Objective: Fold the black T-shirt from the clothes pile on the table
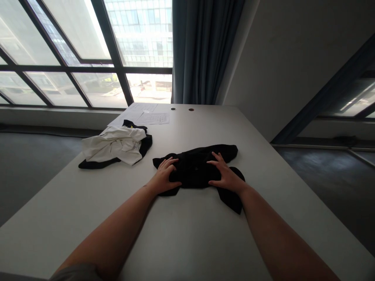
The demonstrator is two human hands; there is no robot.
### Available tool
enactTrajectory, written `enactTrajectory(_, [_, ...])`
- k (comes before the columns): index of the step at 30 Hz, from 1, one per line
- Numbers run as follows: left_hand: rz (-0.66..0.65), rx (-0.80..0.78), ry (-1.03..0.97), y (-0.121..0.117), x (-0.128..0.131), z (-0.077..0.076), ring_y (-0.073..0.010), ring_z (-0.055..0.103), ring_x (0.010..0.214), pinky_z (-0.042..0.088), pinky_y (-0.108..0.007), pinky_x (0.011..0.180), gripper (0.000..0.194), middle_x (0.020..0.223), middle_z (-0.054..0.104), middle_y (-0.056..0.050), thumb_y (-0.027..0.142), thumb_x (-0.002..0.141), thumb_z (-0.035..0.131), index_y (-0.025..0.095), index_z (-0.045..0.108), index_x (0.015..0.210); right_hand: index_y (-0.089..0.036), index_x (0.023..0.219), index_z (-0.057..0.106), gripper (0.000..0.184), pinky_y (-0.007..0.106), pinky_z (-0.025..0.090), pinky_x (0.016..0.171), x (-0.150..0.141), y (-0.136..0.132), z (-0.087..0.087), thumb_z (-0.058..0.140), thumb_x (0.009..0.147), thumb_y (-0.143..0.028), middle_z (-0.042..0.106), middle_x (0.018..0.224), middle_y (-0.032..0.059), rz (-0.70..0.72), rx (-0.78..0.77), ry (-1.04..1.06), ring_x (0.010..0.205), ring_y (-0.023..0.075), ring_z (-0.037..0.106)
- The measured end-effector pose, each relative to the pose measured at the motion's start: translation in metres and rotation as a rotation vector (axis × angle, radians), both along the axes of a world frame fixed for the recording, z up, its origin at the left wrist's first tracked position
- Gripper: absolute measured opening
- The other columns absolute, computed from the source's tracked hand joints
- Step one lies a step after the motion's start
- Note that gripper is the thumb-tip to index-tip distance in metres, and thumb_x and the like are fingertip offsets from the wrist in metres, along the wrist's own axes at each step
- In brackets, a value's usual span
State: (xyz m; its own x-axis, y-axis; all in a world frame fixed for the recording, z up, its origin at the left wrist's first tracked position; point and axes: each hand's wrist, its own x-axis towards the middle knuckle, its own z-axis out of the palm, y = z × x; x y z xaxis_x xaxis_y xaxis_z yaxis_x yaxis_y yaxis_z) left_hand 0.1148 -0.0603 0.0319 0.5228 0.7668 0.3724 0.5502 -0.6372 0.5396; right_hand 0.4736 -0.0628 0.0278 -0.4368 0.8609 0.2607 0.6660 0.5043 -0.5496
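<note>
A crumpled black garment lies on the white table in front of me; its exact kind does not show. My left hand rests on its left part, thumb and fingers spread apart. On the right part lies my right hand, also with fingers spread and the thumb near the front edge. Neither hand is closed round the cloth. One flap of the black cloth sticks out toward me below my right wrist, and a smaller one shows beneath my left hand.
A heap of white and black clothing sits at the table's left side. Behind it are sheets of paper. Two round inserts are set in the far table top. A dark blue curtain and large windows stand beyond.
</note>
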Motion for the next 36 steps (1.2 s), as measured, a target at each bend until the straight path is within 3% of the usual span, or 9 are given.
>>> enactTrajectory(2, [0.026, -0.004, 0.077, 0.002, 0.001, -0.004, -0.0405, 0.025, 0.156, 0.014, -0.070, 0.124, 0.034, 0.162, 0.043, -0.013, 0.037, 0.077, 0.084, 0.022, 0.061, 0.097, -0.033, 0.150, 0.045, 0.082, 0.064, 0.021, 0.124, 0.001, -0.001, 0.001, 0.083, 0.078, -0.041, 0.010, 0.175, 0.0094, 0.024, -0.023, -0.076, 0.161, 0.0383, 0.000])
enactTrajectory(6, [0.073, -0.015, 0.062, 0.003, 0.001, -0.009, -0.0400, 0.021, 0.158, 0.024, -0.064, 0.125, 0.019, 0.168, 0.032, -0.013, 0.033, 0.085, 0.076, 0.021, 0.064, 0.094, -0.031, 0.154, 0.040, 0.081, 0.055, 0.033, 0.123, -0.005, -0.002, -0.001, 0.070, 0.080, -0.021, 0.012, 0.175, 0.0091, -0.028, 0.011, -0.099, 0.159, 0.0321, 0.019])
enactTrajectory(12, [0.244, -0.071, 0.037, 0.002, 0.005, -0.005, -0.0303, 0.061, 0.131, 0.053, -0.045, 0.106, 0.006, 0.163, 0.041, -0.012, 0.028, 0.094, 0.062, 0.023, 0.062, 0.098, -0.021, 0.127, 0.059, 0.043, 0.046, 0.057, 0.091, -0.023, -0.004, 0.003, 0.059, 0.083, -0.016, 0.019, 0.173, 0.0138, -0.334, 0.040, -0.163, 0.136, 0.0346, 0.056])
enactTrajectory(16, [0.260, -0.039, 0.145, 0.005, 0.007, 0.002, -0.0283, 0.070, 0.112, 0.054, -0.041, 0.096, 0.007, 0.126, 0.072, -0.011, 0.028, 0.097, 0.056, 0.024, 0.062, 0.099, -0.019, 0.125, 0.060, 0.033, 0.040, 0.054, 0.093, -0.031, -0.005, 0.018, 0.054, 0.093, -0.021, 0.050, 0.157, 0.0168, -0.404, -0.030, -0.307, 0.123, 0.0318, 0.065])
enactTrajectory(19, [0.298, -0.017, 0.250, 0.006, 0.007, 0.007, -0.0277, 0.073, 0.093, 0.052, -0.040, 0.088, 0.012, 0.093, 0.075, -0.009, 0.031, 0.100, 0.052, 0.023, 0.059, 0.094, -0.018, 0.127, 0.059, 0.032, 0.035, 0.051, 0.086, -0.038, -0.011, 0.035, 0.048, 0.097, -0.022, 0.073, 0.124, 0.0140, -0.376, -0.106, -0.451, 0.108, 0.0302, 0.071])
enactTrajectory(24, [0.312, 0.056, 0.331, 0.003, 0.006, 0.013, -0.0263, 0.071, 0.080, 0.046, -0.042, 0.091, 0.016, 0.078, 0.072, -0.005, 0.035, 0.101, 0.049, 0.023, 0.055, 0.092, -0.017, 0.129, 0.059, 0.033, 0.034, 0.047, 0.077, -0.052, -0.026, 0.064, 0.045, 0.099, -0.025, 0.077, 0.104, 0.0152, -0.309, -0.189, -0.688, 0.094, 0.0308, 0.074])
enactTrajectory(28, [0.160, 0.076, 0.313, -0.003, 0.003, 0.022, -0.0236, 0.068, 0.076, 0.043, -0.045, 0.101, 0.017, 0.074, 0.069, -0.003, 0.035, 0.099, 0.050, 0.024, 0.054, 0.088, -0.017, 0.123, 0.063, 0.033, 0.036, 0.047, 0.075, -0.054, -0.036, 0.080, 0.047, 0.095, -0.022, 0.076, 0.102, 0.0185, -0.221, -0.265, -0.735, 0.092, 0.0337, 0.073])
enactTrajectory(32, [0.033, -0.109, 0.188, -0.008, 0.000, 0.028, -0.0263, 0.068, 0.083, 0.047, -0.045, 0.100, 0.021, 0.076, 0.068, -0.004, 0.042, 0.096, 0.052, 0.024, 0.058, 0.086, -0.021, 0.109, 0.070, 0.026, 0.036, 0.048, 0.072, -0.046, -0.041, 0.090, 0.054, 0.088, -0.021, 0.076, 0.097, 0.0147, -0.103, -0.348, -0.567, 0.086, 0.0310, 0.072])
enactTrajectory(36, [-0.040, -0.584, -0.102, -0.016, -0.003, 0.024, -0.0281, 0.069, 0.101, 0.052, -0.041, 0.095, 0.032, 0.102, 0.076, -0.005, 0.052, 0.088, 0.061, 0.024, 0.069, 0.101, -0.026, 0.099, 0.074, 0.022, 0.034, 0.051, 0.076, -0.035, -0.047, 0.103, 0.061, 0.082, -0.021, 0.077, 0.101, 0.0067, 0.097, -0.548, -0.335, 0.089, 0.0265, 0.071])
